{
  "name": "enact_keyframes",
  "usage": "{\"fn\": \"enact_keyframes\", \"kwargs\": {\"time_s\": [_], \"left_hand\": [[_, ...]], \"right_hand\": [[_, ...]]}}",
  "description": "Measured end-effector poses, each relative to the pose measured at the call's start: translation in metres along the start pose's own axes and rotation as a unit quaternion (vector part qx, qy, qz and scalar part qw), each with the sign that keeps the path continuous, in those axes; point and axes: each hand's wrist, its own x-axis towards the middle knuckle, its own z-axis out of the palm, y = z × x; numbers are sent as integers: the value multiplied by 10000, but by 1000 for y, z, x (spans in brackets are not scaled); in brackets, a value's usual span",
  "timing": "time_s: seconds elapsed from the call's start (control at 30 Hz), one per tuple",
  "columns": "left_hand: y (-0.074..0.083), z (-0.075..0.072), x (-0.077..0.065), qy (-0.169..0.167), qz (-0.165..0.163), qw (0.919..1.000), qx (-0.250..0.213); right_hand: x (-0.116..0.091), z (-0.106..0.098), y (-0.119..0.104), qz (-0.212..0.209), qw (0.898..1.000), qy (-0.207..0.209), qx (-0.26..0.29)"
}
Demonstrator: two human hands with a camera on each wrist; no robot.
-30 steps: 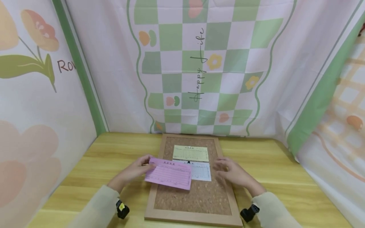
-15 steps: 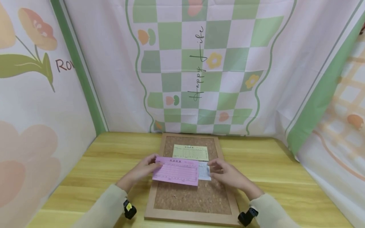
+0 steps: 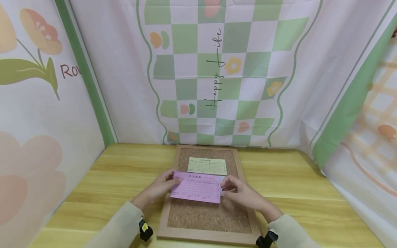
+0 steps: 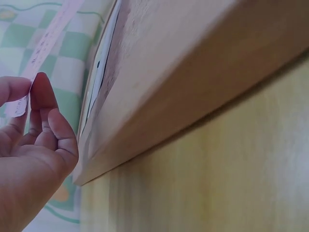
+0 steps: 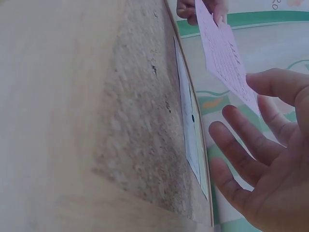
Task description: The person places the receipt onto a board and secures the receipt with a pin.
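A pink printed form slip (image 3: 196, 188) is held up above a framed cork board (image 3: 211, 217). My left hand (image 3: 159, 188) pinches its left edge between thumb and fingers; in the left wrist view the left hand (image 4: 41, 140) grips the slip's near end. At the slip's right edge is my right hand (image 3: 243, 193), its thumb and fingers spread around that edge without a visible pinch, as the right wrist view of the right hand (image 5: 270, 154) shows. A yellow form slip (image 3: 207, 166) lies on the board. The light blue slip (image 5: 186, 113) on the board is mostly hidden behind the pink one in the head view.
The board lies on a wood-grain table (image 3: 124, 162). Printed cloth curtains (image 3: 217, 86) hang behind and to both sides of it. A small dark pin head (image 5: 193, 118) shows at the blue slip's edge.
The left hand has carried the pink slip to the right, covering most of the blue slip. My right hand has come left to the pink slip's right edge.
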Motion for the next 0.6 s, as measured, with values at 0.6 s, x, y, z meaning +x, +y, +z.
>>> {"fn": "enact_keyframes", "kwargs": {"time_s": [0.6], "left_hand": [[-1,11,3,-74,105,9992,-380]], "right_hand": [[-2,4,-3,147,9995,286,-61]]}}
